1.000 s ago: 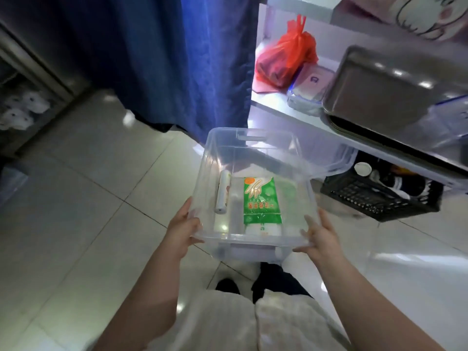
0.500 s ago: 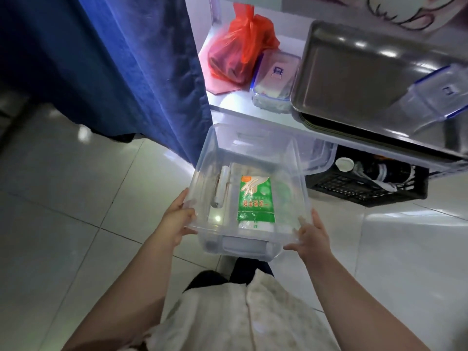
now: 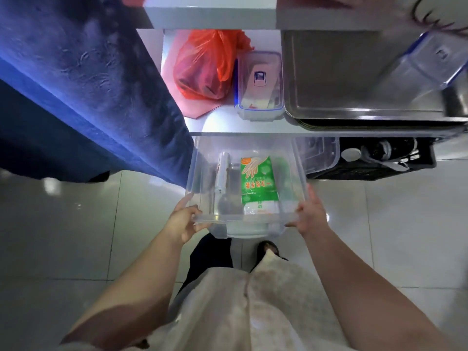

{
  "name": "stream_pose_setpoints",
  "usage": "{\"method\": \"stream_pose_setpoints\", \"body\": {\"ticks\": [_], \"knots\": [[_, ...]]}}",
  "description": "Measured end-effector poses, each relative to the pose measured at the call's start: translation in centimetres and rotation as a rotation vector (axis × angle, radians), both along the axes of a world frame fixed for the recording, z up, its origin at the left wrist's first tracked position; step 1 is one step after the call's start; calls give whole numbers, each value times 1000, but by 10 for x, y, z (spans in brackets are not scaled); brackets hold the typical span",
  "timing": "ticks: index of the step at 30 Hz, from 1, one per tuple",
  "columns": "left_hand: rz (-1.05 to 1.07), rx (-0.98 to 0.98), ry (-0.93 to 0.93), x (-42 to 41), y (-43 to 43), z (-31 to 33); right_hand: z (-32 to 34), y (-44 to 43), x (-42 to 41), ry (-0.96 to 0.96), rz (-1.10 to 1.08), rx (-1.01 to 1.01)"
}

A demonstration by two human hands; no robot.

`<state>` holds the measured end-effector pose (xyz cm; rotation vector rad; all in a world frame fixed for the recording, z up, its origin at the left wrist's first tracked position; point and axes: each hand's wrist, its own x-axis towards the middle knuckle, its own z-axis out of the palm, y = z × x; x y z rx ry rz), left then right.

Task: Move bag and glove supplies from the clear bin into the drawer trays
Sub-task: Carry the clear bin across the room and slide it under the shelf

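A dark blue curtain (image 3: 83, 79) hangs over the left side of the view, its lower edge reaching the pale tiled floor (image 3: 76, 236). To its right stands a white shelf unit (image 3: 228, 126). On the shelf board, a large stainless steel tray (image 3: 354, 79) fills the right half, with a clear lidded container with blue clips (image 3: 428, 64) tilted against its far right corner. Just left of the tray sits a smaller clip-lid food box (image 3: 259, 87), and left of that an orange plastic bag (image 3: 205, 64) lies at the board's left end.

Under the shelf board, on the floor, a black plastic crate (image 3: 379, 168) holds dark bottles too dim to name, and a clear plastic tub (image 3: 319, 155) stands just beside it on its left.

The clear bin (image 3: 243, 219) is held level in front of the person, its far end beneath the front edge of the shelf board. The left hand (image 3: 183, 221) grips the near left corner of its rim, fingers curled under the lip; the right hand (image 3: 310, 216) grasps the near right corner, thumb along the side wall. Inside the bin, a green and white glove packet (image 3: 258, 183) lies flat on the bottom, toward the middle. A white roll of bags (image 3: 221, 173) lies along the left wall, apart from the packet.
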<state>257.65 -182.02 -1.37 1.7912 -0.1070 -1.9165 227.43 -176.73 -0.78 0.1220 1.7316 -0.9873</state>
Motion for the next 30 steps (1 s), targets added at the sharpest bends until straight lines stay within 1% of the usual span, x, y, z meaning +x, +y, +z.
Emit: {"method": "stream_pose_setpoints", "body": {"ticks": [5,7,10,12,14,16,19,21,23,25,27,30], "knots": [[-7,-26,-18,15,-32,-32,-37,-28,13,-19,-23,-60],[43,-40,-8,15,-37,-48,-54,-40,13,-31,-25,-53],[116,-71,97,12,-43,-65,-76,-54,13,67,-46,40],[207,1,137,10,-43,-79,-92,-56,10,118,-69,171],[274,41,182,8,-41,-91,-110,-50,9,61,-66,244],[296,-18,240,8,-39,-109,-130,-40,8,-18,-70,201],[270,-72,263,5,-42,-126,-150,-31,14,7,-158,83],[302,-58,241,2,-47,-136,-161,-28,21,-2,-230,42],[369,-52,228,-1,-57,-141,-169,-30,24,-65,-290,-8],[446,-44,216,-6,-67,-144,-174,-43,23,-133,-312,-67],[513,-6,199,-16,-72,-146,-178,-63,23,-153,-318,-72],[452,11,200,-37,-78,-148,-188,-90,29,-161,-345,-64]]}}
